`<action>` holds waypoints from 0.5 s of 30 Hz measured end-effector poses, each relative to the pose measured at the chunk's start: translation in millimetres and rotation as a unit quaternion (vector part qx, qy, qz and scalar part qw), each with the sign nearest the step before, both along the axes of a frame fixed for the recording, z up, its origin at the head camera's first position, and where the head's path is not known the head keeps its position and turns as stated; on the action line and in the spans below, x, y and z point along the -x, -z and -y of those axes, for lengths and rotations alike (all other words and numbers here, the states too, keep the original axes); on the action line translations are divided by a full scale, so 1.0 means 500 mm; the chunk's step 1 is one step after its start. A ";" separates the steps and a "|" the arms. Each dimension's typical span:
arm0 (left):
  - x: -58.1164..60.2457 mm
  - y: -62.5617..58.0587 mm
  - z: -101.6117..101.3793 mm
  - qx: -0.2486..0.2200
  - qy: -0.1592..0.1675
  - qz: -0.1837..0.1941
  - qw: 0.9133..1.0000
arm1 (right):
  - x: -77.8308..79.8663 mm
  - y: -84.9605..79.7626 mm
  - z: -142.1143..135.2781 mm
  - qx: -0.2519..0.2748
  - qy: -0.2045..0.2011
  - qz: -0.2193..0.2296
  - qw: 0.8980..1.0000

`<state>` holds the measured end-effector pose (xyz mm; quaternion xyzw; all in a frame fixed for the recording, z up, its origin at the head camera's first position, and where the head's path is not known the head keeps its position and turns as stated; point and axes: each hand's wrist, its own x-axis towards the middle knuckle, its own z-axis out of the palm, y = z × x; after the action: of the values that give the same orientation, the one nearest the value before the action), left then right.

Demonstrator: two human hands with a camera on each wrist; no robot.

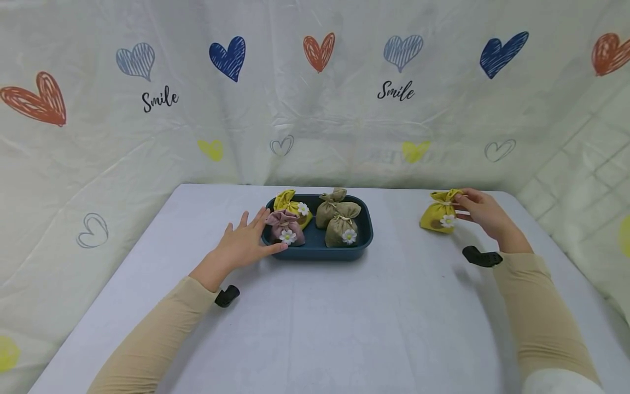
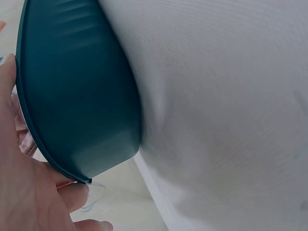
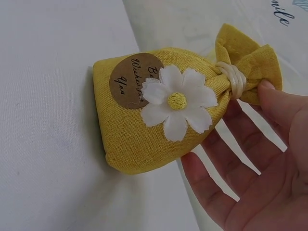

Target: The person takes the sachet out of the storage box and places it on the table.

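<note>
My right hand (image 1: 483, 214) pinches a yellow drawstring pouch (image 1: 438, 213) by its gathered top, at the right part of the table. In the right wrist view the pouch (image 3: 139, 139) shows a white cloth flower and a round brown label, with a pale cord at its neck. My left hand (image 1: 246, 239), fingers spread, rests at the left end of a dark blue-green tray (image 1: 320, 254). In the left wrist view its fingers lie along the tray's rim (image 2: 30, 120). Inside the tray sit a pink pouch (image 1: 283, 223), another yellow pouch (image 1: 284, 201) and two olive-brown pouches (image 1: 342, 225).
A white cloth covers the table (image 1: 325, 328). Behind it hangs a pale curtain (image 1: 315, 109) printed with hearts and lettering. A black wrist strap piece (image 1: 227, 296) hangs by the left sleeve, another black piece (image 1: 482, 257) by the right.
</note>
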<state>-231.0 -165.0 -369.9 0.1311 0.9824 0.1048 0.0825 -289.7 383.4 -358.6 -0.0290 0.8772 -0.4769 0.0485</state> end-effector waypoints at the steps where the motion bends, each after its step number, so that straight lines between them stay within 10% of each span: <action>1: 0.000 0.000 0.000 0.001 0.000 0.001 1.000 | 0.000 0.000 0.001 0.001 0.000 0.000 1.000; 15: -0.001 -0.004 -0.001 -0.001 0.000 0.007 1.000 | 0.000 0.006 -0.003 0.014 0.003 0.001 1.000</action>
<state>-230.4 -164.4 -368.1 0.1304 0.9817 0.1070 0.0887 -289.6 384.9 -361.5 -0.0267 0.8704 -0.4893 0.0478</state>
